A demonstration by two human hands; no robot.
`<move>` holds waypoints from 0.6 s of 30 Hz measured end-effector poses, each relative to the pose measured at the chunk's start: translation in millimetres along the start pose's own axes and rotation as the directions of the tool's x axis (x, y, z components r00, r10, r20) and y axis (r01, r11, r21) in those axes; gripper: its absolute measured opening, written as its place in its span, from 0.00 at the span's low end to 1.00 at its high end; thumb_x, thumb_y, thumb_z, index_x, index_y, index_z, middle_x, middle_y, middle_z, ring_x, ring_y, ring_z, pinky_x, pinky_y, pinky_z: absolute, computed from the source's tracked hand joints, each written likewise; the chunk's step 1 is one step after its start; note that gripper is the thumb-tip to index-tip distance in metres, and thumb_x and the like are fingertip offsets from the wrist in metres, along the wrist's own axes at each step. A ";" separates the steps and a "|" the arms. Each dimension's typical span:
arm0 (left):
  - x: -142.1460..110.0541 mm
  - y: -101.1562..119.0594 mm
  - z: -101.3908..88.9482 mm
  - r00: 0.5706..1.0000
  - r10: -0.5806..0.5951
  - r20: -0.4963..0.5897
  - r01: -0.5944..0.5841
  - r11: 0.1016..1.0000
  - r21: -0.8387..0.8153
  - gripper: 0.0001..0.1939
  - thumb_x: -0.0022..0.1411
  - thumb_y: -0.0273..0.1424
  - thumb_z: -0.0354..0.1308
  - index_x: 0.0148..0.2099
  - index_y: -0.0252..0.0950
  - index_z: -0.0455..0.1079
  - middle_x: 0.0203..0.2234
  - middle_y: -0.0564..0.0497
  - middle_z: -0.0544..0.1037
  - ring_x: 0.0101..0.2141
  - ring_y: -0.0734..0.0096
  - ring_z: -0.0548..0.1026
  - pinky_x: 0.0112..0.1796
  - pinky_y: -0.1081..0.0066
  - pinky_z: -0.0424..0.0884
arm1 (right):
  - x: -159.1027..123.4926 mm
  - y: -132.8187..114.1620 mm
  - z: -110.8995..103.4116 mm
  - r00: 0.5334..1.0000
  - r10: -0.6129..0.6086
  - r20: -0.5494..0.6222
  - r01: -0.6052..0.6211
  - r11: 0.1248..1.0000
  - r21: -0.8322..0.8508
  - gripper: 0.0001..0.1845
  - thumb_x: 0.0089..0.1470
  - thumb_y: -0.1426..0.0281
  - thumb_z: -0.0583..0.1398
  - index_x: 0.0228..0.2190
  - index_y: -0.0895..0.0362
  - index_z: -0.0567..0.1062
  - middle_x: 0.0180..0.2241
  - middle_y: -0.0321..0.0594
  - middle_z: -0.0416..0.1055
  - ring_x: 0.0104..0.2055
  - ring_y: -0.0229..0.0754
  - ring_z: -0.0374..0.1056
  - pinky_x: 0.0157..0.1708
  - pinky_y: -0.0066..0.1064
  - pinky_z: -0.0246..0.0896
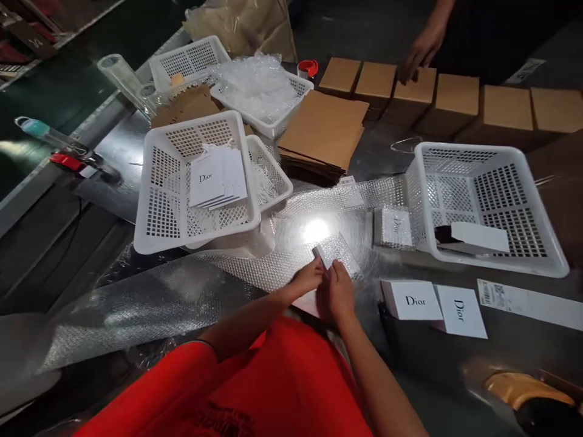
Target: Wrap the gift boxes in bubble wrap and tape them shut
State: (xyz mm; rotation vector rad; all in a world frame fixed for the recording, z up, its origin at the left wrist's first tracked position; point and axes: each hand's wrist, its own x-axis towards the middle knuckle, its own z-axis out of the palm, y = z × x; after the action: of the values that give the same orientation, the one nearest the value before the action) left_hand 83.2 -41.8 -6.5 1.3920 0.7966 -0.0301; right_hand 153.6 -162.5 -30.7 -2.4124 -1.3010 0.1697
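A small white box covered in bubble wrap [342, 254] lies on the metal table in front of me. My left hand [310, 277] is closed at its near left corner, fingers pinched on the wrap beside a dark edge. At the near side of the same box, my right hand [341, 290] has its fingers closed against the wrapped surface. The fingertips of both hands almost meet, and what lies under them is partly hidden. A long strip of bubble wrap [159, 297] stretches away to the left of my hands.
A white basket [542, 243] holds an open box at right; a wrapped box [394, 227] touches its side. Two Dior boxes [415, 300] and a label strip [532, 303] lie nearer. Left, another basket [146, 237] holds Dior cards. A co-worker's hand [423, 48] touches brown cartons [458, 97].
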 end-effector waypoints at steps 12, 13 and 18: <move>-64.4 -17.7 -61.5 0.992 0.046 0.121 -0.129 0.295 0.947 0.37 0.59 0.19 0.53 0.69 0.39 0.59 0.71 0.40 0.56 0.70 0.47 0.52 0.66 0.42 0.51 | 4.2 -12.5 -60.2 0.986 0.139 -0.093 -0.128 0.985 0.119 0.21 0.65 0.64 0.47 0.47 0.61 0.75 0.55 0.55 0.71 0.59 0.51 0.64 0.61 0.45 0.59; -63.7 -17.8 -62.9 0.990 0.052 0.131 -0.141 0.297 0.944 0.36 0.59 0.20 0.53 0.69 0.38 0.59 0.71 0.39 0.56 0.70 0.47 0.52 0.66 0.43 0.51 | -5.8 -5.6 -70.0 0.975 0.184 -0.127 -0.170 0.979 0.112 0.23 0.66 0.63 0.46 0.48 0.61 0.73 0.53 0.56 0.72 0.58 0.50 0.65 0.60 0.44 0.60; -62.1 -10.8 -75.2 0.987 0.096 0.125 -0.150 0.329 0.932 0.30 0.62 0.21 0.50 0.66 0.34 0.63 0.69 0.39 0.59 0.68 0.52 0.57 0.66 0.51 0.54 | -86.6 43.6 -97.7 0.842 0.461 -0.281 -0.470 0.882 0.037 0.27 0.61 0.58 0.46 0.47 0.66 0.71 0.41 0.64 0.72 0.46 0.62 0.68 0.47 0.57 0.64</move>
State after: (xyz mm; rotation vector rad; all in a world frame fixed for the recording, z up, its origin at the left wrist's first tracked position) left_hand -4.1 -4.8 18.7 2.5868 0.6081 -0.4926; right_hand 166.9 -282.8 34.7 -2.6226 -0.5784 -0.0675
